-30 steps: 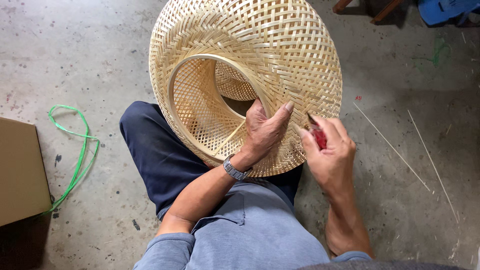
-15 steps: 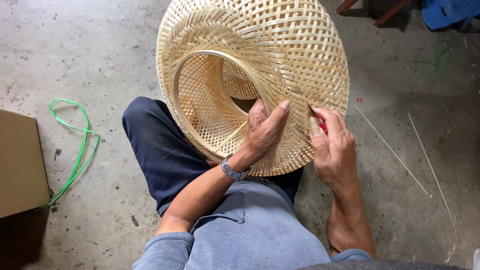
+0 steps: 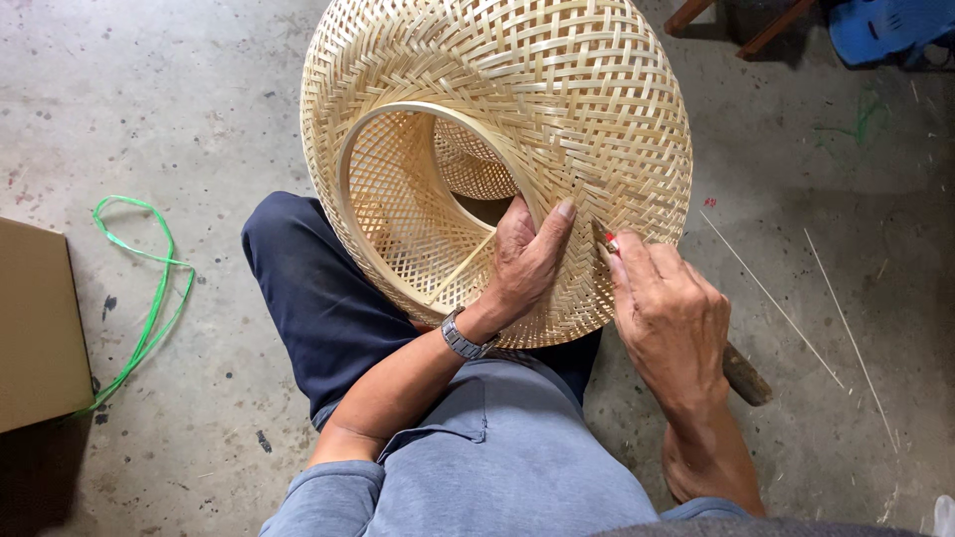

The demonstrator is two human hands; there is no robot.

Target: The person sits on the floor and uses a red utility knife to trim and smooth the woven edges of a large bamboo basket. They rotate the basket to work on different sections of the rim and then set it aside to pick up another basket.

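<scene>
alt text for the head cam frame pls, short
Seen from above, a seated person's left hand grips the rim of a large woven bamboo basket resting on their lap, while the right hand presses a small red-tipped tool to its weave. A green strap and cardboard box lie on the concrete floor.

- grey concrete floor (image 3: 149, 89), stained and speckled; even, soft light
- green plastic strap (image 3: 149, 288) looped on the floor at left; brown cardboard box (image 3: 35, 328) beside it
- thin pale sticks (image 3: 771, 298) lying at right
- wooden furniture legs (image 3: 771, 20) and something blue (image 3: 885, 25) at top right
</scene>
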